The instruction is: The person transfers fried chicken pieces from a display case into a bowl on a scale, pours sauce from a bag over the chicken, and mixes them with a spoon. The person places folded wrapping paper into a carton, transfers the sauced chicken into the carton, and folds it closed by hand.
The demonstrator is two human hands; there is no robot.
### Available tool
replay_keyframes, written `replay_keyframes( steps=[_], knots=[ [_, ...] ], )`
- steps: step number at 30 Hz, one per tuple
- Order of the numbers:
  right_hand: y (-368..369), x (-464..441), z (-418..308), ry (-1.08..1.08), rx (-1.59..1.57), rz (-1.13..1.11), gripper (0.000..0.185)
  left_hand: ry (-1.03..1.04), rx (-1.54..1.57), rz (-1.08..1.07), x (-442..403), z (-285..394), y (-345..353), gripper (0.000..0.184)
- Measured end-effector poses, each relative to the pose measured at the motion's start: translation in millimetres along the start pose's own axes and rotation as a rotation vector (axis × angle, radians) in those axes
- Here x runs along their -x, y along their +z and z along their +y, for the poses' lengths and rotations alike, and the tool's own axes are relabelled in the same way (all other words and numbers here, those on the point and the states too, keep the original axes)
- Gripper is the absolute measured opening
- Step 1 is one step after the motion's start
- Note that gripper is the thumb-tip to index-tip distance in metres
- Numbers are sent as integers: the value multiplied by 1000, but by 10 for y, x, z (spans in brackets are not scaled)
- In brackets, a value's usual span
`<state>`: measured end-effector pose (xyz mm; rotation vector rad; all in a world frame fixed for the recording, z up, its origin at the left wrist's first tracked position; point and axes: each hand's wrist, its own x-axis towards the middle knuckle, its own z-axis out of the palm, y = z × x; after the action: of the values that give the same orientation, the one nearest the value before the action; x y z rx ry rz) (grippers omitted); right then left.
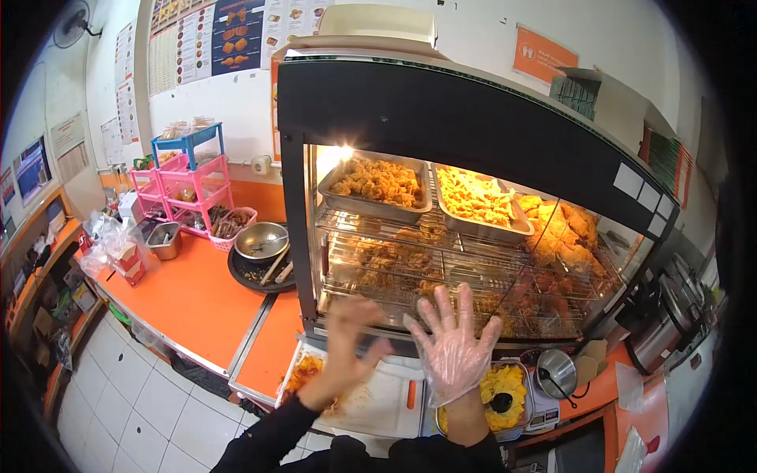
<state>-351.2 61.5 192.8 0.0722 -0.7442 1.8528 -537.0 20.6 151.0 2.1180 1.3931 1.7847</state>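
My left hand (347,343) is bare and a little blurred, raised over a white cutting board (386,398) with reddish food scraps (303,374) at its left end. It holds nothing and its fingers are apart. A clear plastic glove covers my right hand (456,347), whose fingers are spread with nothing in them. Both hands are in front of a lit display cabinet (473,94) with fried food on trays and racks. Beside my right wrist sits a container of yellow food (505,386) with a black round item in it.
On the orange counter (189,296) at left are a metal bowl (262,241) on a black pan, a pink and blue rack (185,177) and plastic bags (106,244). A metal pot (557,372) and a large steel vessel (666,323) stand at right.
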Motion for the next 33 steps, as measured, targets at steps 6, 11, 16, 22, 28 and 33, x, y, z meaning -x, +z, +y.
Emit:
replay_keyframes(
  steps=[6,11,16,22,28,33],
  knots=[
    [242,10,-225,60,498,-22,65,-219,-119,396,-464,-413,55,66],
    [319,-284,-246,-89,955,-356,51,-192,-68,401,-475,-360,103,59],
    [714,-932,89,-534,1511,-730,43,-85,97,191,-452,-203,410,57],
    [1336,-1704,284,-246,1961,-415,40,-139,433,-300,-321,-205,119,45],
    [654,-3183,675,-180,2084,-34,42,-451,524,-2,497,-346,-411,35],
    [322,-3725,479,-300,2192,78,44,-681,507,280,1284,-239,-854,24]
  ],
)
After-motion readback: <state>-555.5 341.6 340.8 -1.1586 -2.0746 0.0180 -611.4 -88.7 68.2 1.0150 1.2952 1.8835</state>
